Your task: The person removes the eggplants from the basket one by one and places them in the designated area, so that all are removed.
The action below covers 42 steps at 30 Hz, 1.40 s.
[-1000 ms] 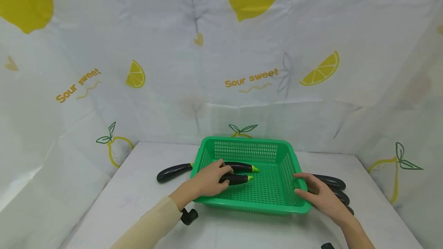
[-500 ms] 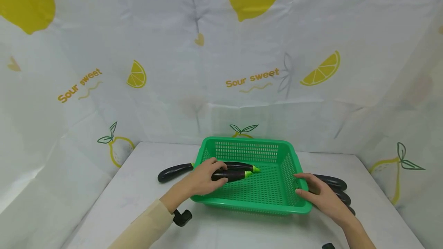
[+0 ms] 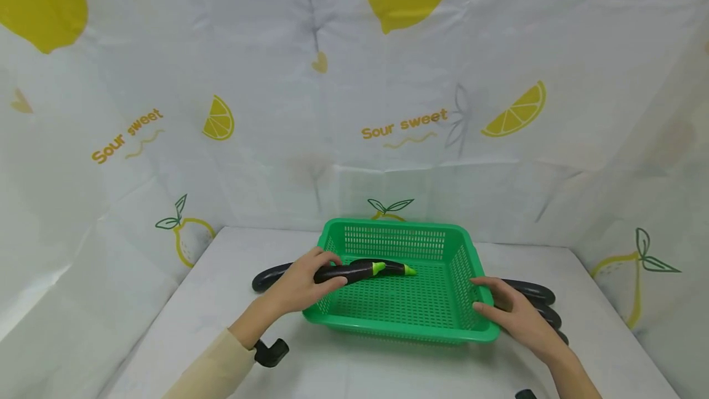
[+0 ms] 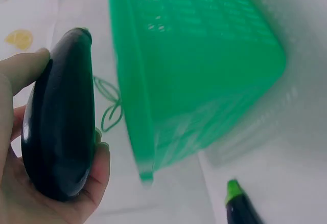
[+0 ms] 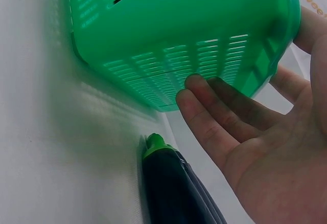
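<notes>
My left hand (image 3: 301, 282) grips an eggplant (image 3: 351, 272) by its dark body, above the left side of a green plastic basket (image 3: 404, 330). Its green stem end points right. In the left wrist view, thumb and fingers wrap around this glossy eggplant (image 4: 64, 116), outside the basket wall (image 4: 204, 75). A second eggplant (image 3: 396, 268) lies on the basket floor, partly hidden behind the held one. My right hand (image 3: 517, 316) holds the basket's right rim. Seen from the right wrist, some of that hand's fingers (image 5: 209, 127) lie along the outer slotted wall.
On the white tabletop left of the basket lies another eggplant (image 3: 268, 277), partly covered by my left hand. Several eggplants (image 3: 532, 290) lie together to the right, beside my right hand. A lemon-printed white sheet (image 3: 277, 171) hangs behind the table.
My left hand has lifted the eggplant from the basket floor and carried it left, towards the basket's left rim. The right hand and the basket stay in place.
</notes>
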Tool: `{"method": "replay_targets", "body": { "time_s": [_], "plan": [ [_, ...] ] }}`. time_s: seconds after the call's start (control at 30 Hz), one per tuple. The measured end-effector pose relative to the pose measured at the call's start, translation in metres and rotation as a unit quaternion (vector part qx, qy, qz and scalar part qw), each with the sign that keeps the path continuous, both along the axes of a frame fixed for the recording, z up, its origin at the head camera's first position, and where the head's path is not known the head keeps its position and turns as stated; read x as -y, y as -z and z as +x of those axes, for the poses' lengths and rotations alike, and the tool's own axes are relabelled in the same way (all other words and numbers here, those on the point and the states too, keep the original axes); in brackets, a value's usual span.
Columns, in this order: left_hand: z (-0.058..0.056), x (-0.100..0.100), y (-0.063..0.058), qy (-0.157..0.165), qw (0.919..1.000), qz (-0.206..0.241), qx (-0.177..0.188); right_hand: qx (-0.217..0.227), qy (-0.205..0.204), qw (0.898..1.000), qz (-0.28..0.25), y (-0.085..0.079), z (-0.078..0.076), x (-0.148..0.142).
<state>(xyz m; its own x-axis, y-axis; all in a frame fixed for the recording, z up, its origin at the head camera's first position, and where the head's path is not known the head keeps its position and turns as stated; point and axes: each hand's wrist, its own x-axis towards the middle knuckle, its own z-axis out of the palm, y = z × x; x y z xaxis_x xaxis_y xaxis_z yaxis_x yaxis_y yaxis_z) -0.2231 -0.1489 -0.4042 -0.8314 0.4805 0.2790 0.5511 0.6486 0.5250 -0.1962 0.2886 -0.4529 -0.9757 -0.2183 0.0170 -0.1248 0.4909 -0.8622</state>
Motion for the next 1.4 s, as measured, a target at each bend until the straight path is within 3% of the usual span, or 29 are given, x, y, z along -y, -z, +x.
{"method": "replay_targets", "body": {
  "time_s": [0.23, 0.73, 0.97, 1.4],
  "plan": [
    [0.006, 0.021, -0.010, -0.035, 0.9978, 0.056, -0.008, 0.004, 0.005, 1.000, -0.001, 0.000, 0.001, 0.000],
    [0.009, 0.066, -0.001, -0.127, 0.9838, 0.107, -0.068, 0.011, 0.008, 1.000, 0.001, 0.000, 0.000, 0.002],
    [0.006, 0.079, 0.004, -0.159, 0.9790, 0.112, -0.062, -0.001, 0.008, 1.000, 0.002, 0.000, 0.001, 0.002],
    [-0.002, 0.092, 0.029, -0.209, 0.9716, 0.109, -0.023, 0.005, 0.011, 1.000, 0.001, -0.002, 0.002, 0.002]
  ]
}}
